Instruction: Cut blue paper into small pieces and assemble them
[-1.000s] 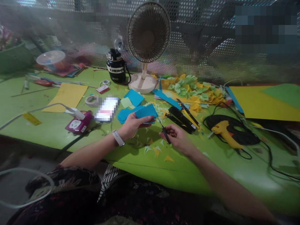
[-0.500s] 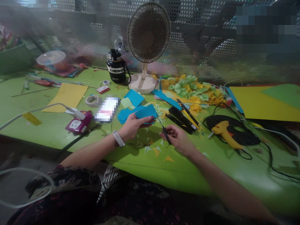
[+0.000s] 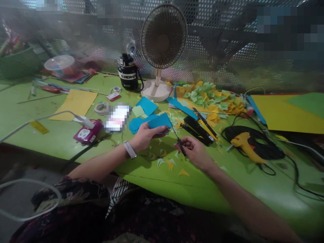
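My left hand (image 3: 145, 136) pinches a folded or stacked piece of blue paper (image 3: 160, 120) between thumb and fingers, held above the green table. In my right hand (image 3: 191, 148) is a pair of scissors (image 3: 180, 145) with black handles, its blades pointing up and left to the right edge of the blue paper. Whether the blades are biting into the paper cannot be made out. More blue paper pieces (image 3: 134, 125) lie just beyond my left hand, with a blue square (image 3: 146, 105) and a pale green square (image 3: 138, 111) behind them. Small paper offcuts (image 3: 170, 164) are scattered beneath both hands.
A black stapler (image 3: 198, 130) and a cutter knife (image 3: 204, 119) lie right of centre. Farther right rests a yellow glue gun (image 3: 244, 145) with its cord. A fan (image 3: 155, 89), a black bottle (image 3: 128, 76) and heaped paper pieces (image 3: 202, 96) stand behind; a phone (image 3: 117, 118) lies left.
The whole view has shifted slightly, so things sit a little farther right. Both hands keep their holds on the blue paper and the scissors, with almost no movement between them.
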{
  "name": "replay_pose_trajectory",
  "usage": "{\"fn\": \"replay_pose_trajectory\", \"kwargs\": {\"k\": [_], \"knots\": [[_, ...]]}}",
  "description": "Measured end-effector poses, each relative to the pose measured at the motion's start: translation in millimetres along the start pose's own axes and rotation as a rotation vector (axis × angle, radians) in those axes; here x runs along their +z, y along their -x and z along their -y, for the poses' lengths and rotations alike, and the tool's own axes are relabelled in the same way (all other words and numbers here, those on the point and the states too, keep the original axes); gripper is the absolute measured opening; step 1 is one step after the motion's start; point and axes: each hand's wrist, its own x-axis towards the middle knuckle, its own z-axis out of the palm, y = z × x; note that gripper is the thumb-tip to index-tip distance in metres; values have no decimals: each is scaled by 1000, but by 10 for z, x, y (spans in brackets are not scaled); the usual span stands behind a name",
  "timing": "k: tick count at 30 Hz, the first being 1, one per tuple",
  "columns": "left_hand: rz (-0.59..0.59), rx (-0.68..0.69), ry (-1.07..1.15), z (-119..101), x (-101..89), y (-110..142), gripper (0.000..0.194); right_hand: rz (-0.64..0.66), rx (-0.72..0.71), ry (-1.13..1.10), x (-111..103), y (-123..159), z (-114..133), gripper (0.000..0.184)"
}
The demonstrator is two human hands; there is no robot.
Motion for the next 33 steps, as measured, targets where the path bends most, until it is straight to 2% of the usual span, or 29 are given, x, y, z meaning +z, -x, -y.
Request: {"fn": "replay_pose_trajectory", "kwargs": {"k": [17, 27, 33], "knots": [[6, 10, 4, -4, -1, -10, 34, -16, -1, 12, -11, -10, 22, 61], [28, 14, -79, -37, 55, 53, 33, 2, -15, 37, -23, -19, -38, 60], [38, 24, -76, -28, 48, 50, 33, 3, -9, -11, -23, -35, -47, 61]]}}
